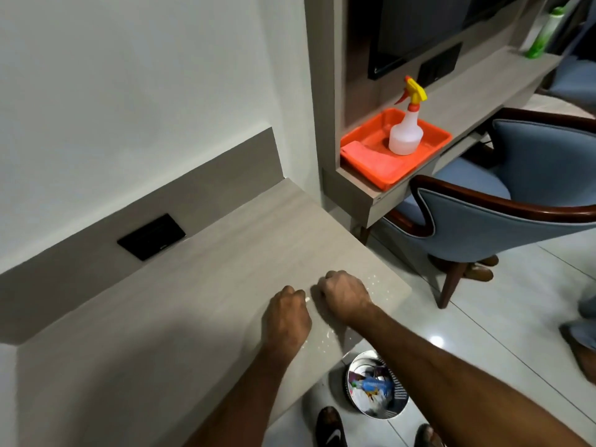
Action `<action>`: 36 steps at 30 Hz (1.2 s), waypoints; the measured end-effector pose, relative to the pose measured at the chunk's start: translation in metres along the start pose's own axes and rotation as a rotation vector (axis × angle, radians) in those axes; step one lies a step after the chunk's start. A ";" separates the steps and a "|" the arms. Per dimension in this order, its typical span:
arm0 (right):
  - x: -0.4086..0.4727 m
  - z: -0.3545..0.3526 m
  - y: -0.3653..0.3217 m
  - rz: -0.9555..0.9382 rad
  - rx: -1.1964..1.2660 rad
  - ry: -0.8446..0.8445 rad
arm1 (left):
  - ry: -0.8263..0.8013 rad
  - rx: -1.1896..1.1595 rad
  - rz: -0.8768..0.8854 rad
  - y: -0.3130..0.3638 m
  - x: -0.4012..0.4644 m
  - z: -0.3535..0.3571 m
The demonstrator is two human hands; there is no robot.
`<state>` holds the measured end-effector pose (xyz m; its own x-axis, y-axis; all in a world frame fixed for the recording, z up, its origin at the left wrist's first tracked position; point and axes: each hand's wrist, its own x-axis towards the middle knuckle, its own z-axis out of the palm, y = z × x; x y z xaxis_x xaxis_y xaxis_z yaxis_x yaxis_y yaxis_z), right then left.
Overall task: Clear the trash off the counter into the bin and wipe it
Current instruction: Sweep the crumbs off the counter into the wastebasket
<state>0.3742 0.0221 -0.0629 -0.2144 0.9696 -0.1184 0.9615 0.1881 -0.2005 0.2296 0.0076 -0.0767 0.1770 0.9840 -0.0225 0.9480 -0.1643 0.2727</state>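
White crumbs (374, 283) dot the counter (193, 279) near its front corner, above the bin (375, 387) on the floor. Swept carelessly, they could miss the bin and scatter over the tiles. My left hand (285, 312) and right hand (345, 295) rest knuckles-up, side by side; both grips are curled closed, the left seemingly pinching a white scrap (307, 299).

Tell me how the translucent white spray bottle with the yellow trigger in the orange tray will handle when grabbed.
The translucent white spray bottle looks nearly empty, so probably light. Its wide base in the orange tray suggests it stands steady, though the tall yellow trigger might tip it if knocked.
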 end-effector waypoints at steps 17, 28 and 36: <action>-0.069 0.018 0.070 0.249 0.462 0.109 | 0.309 -0.334 -0.171 0.110 -0.060 0.023; -0.115 0.051 0.105 0.370 0.448 0.255 | 0.253 -0.352 -0.029 0.144 -0.071 0.040; -0.173 0.228 0.164 0.759 0.568 -0.065 | -0.287 -0.073 -0.201 0.141 -0.113 0.220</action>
<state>0.5297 -0.1507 -0.2967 0.4075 0.7877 -0.4620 0.6242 -0.6096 -0.4887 0.4017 -0.1418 -0.2476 0.0663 0.9347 -0.3491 0.9517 0.0459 0.3036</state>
